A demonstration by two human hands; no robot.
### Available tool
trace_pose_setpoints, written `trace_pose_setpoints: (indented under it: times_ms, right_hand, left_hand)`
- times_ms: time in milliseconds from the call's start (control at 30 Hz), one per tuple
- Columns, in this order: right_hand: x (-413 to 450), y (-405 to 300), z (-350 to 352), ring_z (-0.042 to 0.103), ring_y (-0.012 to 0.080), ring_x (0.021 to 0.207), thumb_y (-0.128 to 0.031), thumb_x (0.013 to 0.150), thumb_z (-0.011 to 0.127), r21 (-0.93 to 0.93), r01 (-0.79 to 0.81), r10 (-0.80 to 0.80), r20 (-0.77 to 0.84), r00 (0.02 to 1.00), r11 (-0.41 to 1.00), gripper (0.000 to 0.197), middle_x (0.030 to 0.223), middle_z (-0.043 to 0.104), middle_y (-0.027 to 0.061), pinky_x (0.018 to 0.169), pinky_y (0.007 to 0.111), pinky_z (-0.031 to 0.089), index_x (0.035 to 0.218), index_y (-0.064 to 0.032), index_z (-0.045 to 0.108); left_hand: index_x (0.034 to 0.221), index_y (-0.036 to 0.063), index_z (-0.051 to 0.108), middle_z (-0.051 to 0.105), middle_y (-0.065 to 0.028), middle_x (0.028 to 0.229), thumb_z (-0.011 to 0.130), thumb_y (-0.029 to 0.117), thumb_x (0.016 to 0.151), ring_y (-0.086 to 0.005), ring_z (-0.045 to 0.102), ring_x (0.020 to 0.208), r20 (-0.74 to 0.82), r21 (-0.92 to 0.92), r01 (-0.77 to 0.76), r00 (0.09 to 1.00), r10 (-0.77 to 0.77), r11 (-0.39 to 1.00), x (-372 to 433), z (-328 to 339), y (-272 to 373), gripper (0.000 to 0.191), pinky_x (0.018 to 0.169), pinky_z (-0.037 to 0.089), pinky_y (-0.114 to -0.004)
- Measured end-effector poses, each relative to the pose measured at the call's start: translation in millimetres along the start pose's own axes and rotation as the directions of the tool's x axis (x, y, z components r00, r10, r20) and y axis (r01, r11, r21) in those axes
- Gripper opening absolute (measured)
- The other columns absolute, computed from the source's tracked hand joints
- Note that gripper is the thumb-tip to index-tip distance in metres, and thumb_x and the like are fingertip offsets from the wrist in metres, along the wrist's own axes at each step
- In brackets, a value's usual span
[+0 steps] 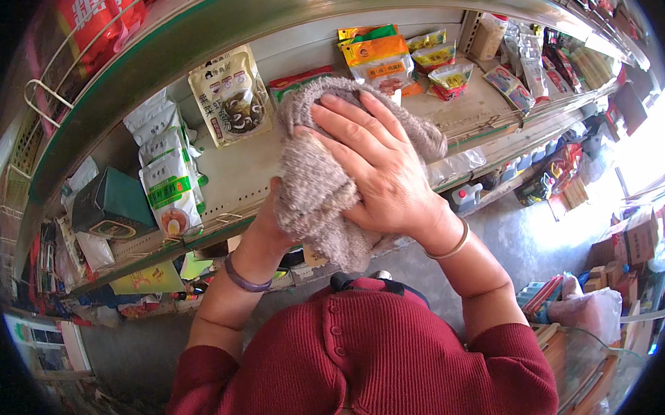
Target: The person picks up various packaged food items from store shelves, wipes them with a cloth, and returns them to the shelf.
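A bunched grey-brown terry cloth [317,178] is between my hands, in front of the shelf. My right hand [377,159] lies over its top, fingers close together and stretched across the folds, thumb tucked low. My left hand [271,218] holds the cloth from the left and underneath; most of its fingers are hidden behind the fabric. Whether anything else is wrapped inside cannot be seen. Just beyond the cloth stands a cream food pouch [231,98] with a soup picture. Orange-topped packets [379,60] and a partly covered red-and-green packet [299,82] sit behind it.
White-and-green pouches [167,182] stand in a row at the left beside a dark green box [112,204]. Small yellow packets [449,75] stand to the right. A wire rail [483,122] edges the shelf [239,163]. Cartons [627,240] are stacked across the aisle.
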State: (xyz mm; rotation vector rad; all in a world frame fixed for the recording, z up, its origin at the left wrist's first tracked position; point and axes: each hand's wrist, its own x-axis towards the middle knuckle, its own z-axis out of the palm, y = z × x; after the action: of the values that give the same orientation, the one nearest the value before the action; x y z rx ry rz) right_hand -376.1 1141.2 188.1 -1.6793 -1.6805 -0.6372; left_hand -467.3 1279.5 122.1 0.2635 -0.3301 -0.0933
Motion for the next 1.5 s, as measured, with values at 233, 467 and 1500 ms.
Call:
trace_pose_setpoints:
  times_ms: [233,467,1500]
  right_hand:
    - [-12.1,-15.4,4.8,0.046,0.0282,0.112,-0.018,0.059,0.055,0.022,0.147,-0.147,-0.034,0.989,0.989,0.058,0.122,0.047,0.0156,0.096,0.041,0.035,0.115,-0.0021,0.050]
    - [-22.8,-7.9,3.2,0.039,0.0342,0.118,-0.012,0.057,0.058,-0.070,-0.093,0.081,-0.157,0.984,0.993,0.054,0.122,0.045,0.0183,0.099,0.051,0.025,0.108,0.0017,0.050]
    - [-43.9,-11.4,68.3,0.051,0.0214,0.093,-0.018,0.064,0.053,-0.039,0.217,-0.219,-0.073,0.973,0.975,0.051,0.099,0.052,0.0025,0.088,0.039,0.039,0.115,-0.0158,0.053]
  left_hand:
    - [0.132,0.0053,0.026,0.037,-0.0106,0.130,0.033,0.060,0.083,-0.0221,0.041,0.117,0.017,-0.259,-0.081,0.996,0.088,0.962,-8.9,3.3,-6.9,0.073,0.099,0.033,-0.038]
    - [0.133,0.0038,0.023,0.038,-0.0114,0.129,0.050,0.057,0.078,-0.0229,0.041,0.117,-0.081,0.451,-0.121,0.981,0.175,0.884,-15.7,4.8,-15.4,0.082,0.098,0.034,-0.039]
    - [0.130,0.0058,0.032,0.042,-0.0177,0.127,0.028,0.047,0.090,-0.0352,0.045,0.112,-0.207,0.469,-0.383,0.828,0.521,0.796,0.8,40.6,49.6,0.058,0.097,0.034,-0.050]
